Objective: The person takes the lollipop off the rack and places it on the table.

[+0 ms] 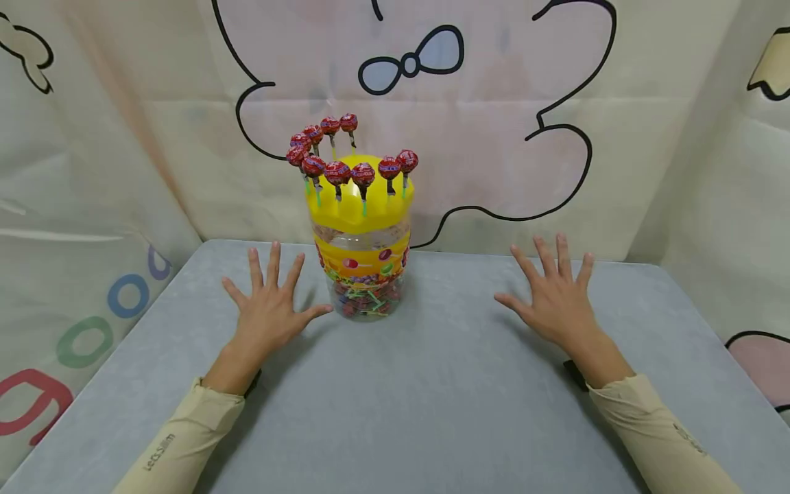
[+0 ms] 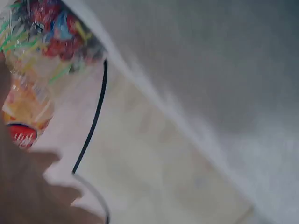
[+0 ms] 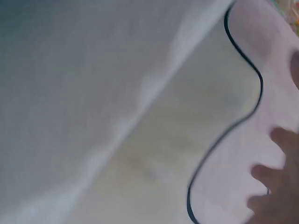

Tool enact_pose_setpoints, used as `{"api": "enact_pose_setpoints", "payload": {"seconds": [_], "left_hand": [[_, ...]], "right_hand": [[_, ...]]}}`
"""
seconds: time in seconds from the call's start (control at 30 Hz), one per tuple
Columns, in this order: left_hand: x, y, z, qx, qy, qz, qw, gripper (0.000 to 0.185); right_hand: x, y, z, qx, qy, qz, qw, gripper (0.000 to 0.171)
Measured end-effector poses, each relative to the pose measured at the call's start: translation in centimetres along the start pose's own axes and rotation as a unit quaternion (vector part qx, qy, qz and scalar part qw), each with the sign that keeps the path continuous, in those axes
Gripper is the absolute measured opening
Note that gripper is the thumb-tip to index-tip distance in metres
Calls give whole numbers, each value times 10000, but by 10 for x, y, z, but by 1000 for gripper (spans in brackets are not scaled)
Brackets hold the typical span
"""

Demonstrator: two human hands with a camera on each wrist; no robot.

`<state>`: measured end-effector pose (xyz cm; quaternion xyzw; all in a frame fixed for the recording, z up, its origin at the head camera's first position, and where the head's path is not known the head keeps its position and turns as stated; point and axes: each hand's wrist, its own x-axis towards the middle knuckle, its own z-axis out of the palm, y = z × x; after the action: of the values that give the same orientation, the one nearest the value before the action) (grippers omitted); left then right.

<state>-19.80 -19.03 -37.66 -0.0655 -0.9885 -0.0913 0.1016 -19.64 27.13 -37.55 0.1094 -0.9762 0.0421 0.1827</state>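
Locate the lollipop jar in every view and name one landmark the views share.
Head: lollipop jar stands centre, on the table between both hands.
Left wrist: its clear base shows top left, blurred.
Right wrist: at most a sliver at the top right corner; cannot tell.
Shared landmark: the backdrop's black outline.

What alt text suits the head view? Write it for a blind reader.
A clear lollipop jar with a yellow lid holding red lollipops upright stands on a grey table. The left hand and right hand lie flat, fingers spread, either side.
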Motion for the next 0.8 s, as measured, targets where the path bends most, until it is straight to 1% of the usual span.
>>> {"api": "enact_pose_setpoints", "payload": {"seconds": [0.07, 0.13, 0.2, 0.23, 0.27, 0.33, 0.4, 0.47, 0.53, 0.57, 0.6, 0.67, 0.7, 0.77, 0.8], "left_hand": [[1, 3, -4, -200, -41, 17, 9998, 110], [4, 7, -14, -614, -82, 25, 9981, 111], [8, 14, -29, -1205, -67, 27, 9927, 111], [10, 19, -39, -1602, -14, 19, 9871, 111], [13, 23, -49, -2011, 28, 2, 9796, 111], [19, 35, -67, -2812, 154, -21, 9595, 110], [26, 47, -80, -3546, 243, 2, 9347, 110], [31, 58, -87, -4161, 284, 62, 9089, 108], [34, 67, -89, -4641, 348, 209, 8848, 105], [35, 70, -88, -4822, 404, 319, 8746, 103], [36, 74, -86, -4935, 467, 422, 8675, 102], [38, 78, -82, -5067, 587, 514, 8586, 102], [39, 79, -80, -5111, 647, 518, 8555, 103], [41, 81, -77, -5114, 735, 443, 8550, 105], [42, 82, -76, -5125, 737, 367, 8547, 105]], "right_hand": [[0, -1, -3, 236, 89, -144, 9996, 86], [4, -7, -9, 617, 101, -307, 9976, 84], [10, -18, -18, 1066, 52, -451, 9933, 82], [15, -26, -23, 1337, -7, -530, 9896, 81], [20, -34, -29, 1599, -75, -605, 9852, 81], [30, -52, -39, 2053, -208, -718, 9758, 81], [40, -71, -46, 2484, -314, -807, 9648, 81], [48, -90, -52, 2908, -417, -866, 9519, 82], [55, -106, -54, 3313, -462, -898, 9381, 82], [58, -114, -55, 3534, -489, -897, 9299, 82], [61, -120, -56, 3747, -508, -901, 9214, 82], [64, -130, -56, 4104, -552, -903, 9057, 82], [65, -134, -56, 4244, -601, -911, 8989, 83], [67, -139, -56, 4450, -673, -935, 8881, 83], [67, -140, -56, 4516, -694, -938, 8845, 83]]}}
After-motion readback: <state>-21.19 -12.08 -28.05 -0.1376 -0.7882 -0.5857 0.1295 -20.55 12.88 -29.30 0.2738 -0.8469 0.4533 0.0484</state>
